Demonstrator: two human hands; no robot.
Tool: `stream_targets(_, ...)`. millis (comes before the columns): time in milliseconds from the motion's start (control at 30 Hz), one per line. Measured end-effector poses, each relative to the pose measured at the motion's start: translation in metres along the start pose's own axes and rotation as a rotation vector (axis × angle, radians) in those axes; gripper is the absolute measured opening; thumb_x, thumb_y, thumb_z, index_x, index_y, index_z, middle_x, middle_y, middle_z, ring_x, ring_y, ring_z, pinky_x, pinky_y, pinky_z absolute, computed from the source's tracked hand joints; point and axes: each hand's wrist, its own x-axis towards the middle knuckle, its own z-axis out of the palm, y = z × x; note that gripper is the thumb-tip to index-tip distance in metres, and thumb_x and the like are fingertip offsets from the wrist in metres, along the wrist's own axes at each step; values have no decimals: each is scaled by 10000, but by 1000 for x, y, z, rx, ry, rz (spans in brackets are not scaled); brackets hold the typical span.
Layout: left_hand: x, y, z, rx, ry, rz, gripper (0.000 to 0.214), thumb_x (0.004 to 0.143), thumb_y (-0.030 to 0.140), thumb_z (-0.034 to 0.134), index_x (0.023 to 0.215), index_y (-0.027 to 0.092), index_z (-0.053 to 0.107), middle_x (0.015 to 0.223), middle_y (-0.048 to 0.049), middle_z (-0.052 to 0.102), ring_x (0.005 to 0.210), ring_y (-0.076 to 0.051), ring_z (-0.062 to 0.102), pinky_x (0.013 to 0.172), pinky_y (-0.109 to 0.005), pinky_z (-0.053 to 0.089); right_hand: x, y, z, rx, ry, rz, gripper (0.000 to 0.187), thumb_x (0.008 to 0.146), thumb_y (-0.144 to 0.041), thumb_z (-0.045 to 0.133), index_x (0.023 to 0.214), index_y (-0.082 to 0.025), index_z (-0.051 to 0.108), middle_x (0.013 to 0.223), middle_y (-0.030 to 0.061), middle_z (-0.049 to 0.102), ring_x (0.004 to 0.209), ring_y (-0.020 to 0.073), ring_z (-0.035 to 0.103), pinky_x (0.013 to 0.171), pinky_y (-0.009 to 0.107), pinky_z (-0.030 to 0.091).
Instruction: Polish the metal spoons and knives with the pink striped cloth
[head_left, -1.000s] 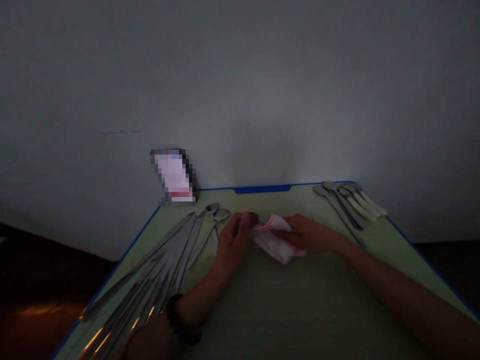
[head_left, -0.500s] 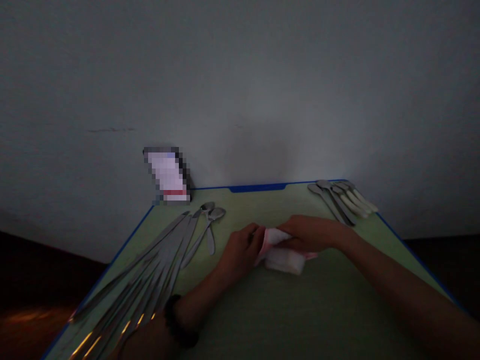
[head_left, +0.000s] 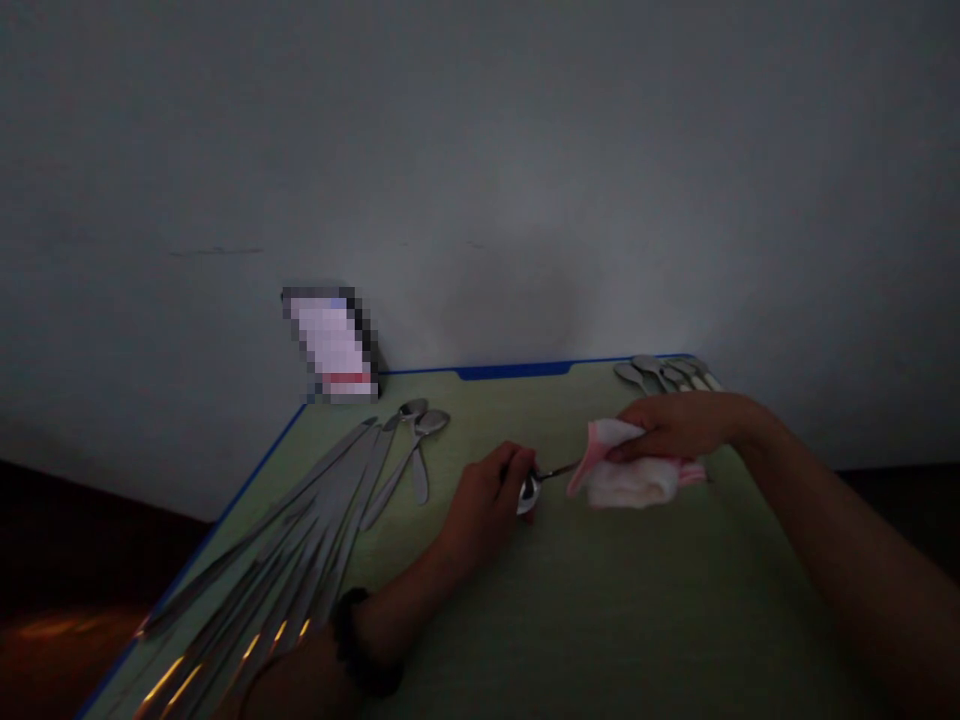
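My left hand point(head_left: 487, 500) is closed on the bowl end of a small metal spoon point(head_left: 534, 485) just above the green table point(head_left: 600, 620). The spoon's handle runs right into a white and pink cloth point(head_left: 630, 470). My right hand point(head_left: 682, 425) grips that cloth, wrapped round the handle, to the right of the left hand. A dark band sits on my left wrist.
Several long metal knives and spoons point(head_left: 322, 520) fan out along the table's left side. A group of spoons point(head_left: 664, 372) lies at the far right corner. A pixelated upright object point(head_left: 330, 345) leans against the grey wall at the table's back left. The table has a blue rim.
My right hand has slid the cloth to the right along the spoon, which uncovered the spoon's bowl in my left hand. The left hand has stayed about where it was.
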Motion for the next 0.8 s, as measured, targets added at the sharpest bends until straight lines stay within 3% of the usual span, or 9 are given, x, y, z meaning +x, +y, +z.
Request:
stream_targets(467,3,-5,-4,2,103,6,287,887,370,381,739,183,540,470,56,513,451,-120,528,469,-201,367,-11,29,-6,-6,193,159,378,814,-502,426,742,-166,582,590,-5,550,487,89,453,434,206,335)
stream_targets(800,-1,0,-6,15,119,12,287,888,378,367,730,186,512,481,49,496,443,-119,499,453,-199,358,2,10,-1,10,181,18,375,817,-488,427,714,-152,560,599,-6,536,510,83,451,450,196,336)
